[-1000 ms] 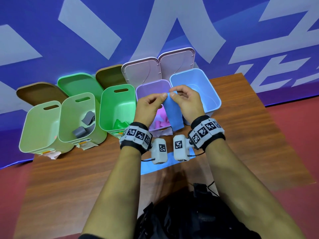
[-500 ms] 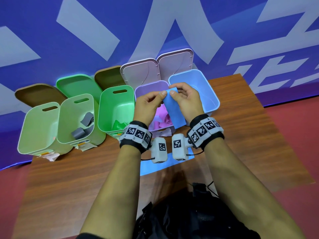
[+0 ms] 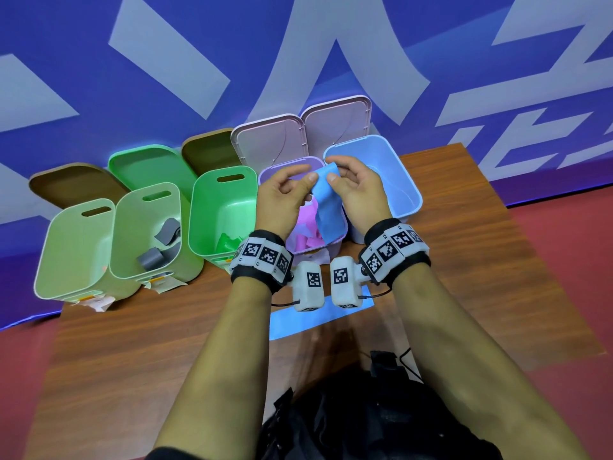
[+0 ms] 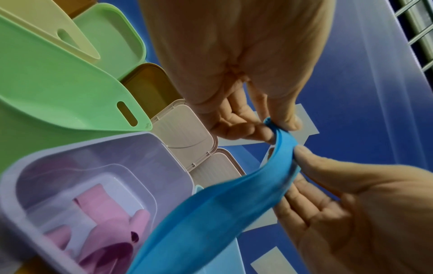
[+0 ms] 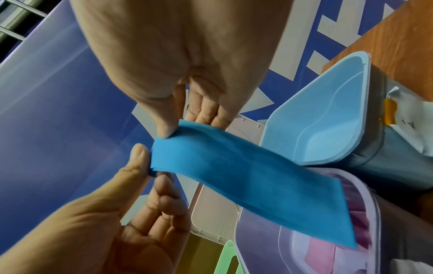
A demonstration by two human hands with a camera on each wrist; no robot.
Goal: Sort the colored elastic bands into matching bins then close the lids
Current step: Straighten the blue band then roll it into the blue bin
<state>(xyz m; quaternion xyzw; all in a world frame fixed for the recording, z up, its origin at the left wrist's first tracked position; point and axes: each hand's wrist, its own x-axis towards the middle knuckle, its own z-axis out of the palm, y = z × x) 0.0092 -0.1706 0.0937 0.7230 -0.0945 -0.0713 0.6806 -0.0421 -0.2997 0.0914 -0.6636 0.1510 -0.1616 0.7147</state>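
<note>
Nearest the person, a second blue band (image 3: 318,318) lies flat on the wooden table (image 3: 132,360), under the two wrists and not yet picked up.

Above it, both hands are raised over the row of bins, sharing one blue band (image 3: 326,207). The left hand (image 3: 282,197) pinches its top edge between thumb and forefinger, and the right hand (image 3: 358,190) pinches the same edge just beside it, thumb on top and fingers curled behind. The wrist views show both pinches closing on the band's upper end, with the other fingers loosely bent.

From that shared grip the band hangs down and back toward the person. Its long axis runs away from the fingertips, and its free end dangles over the purple bin (image 3: 335,247), which holds pink bands (image 3: 306,242). That looks like the wrong bin for it.

The blue bin (image 3: 408,184) stands just to the right of the purple one, touching or nearly so, and appears empty. The right hand is the nearer hand to it, already level with its left rim. I'd judge the next move is a short carry to the right, with the hanging tail swung clear of the purple rim before the fingers let go.

Further left stand three green bins (image 3: 225,210), and the lids (image 3: 275,141) lean open behind the row.
</note>
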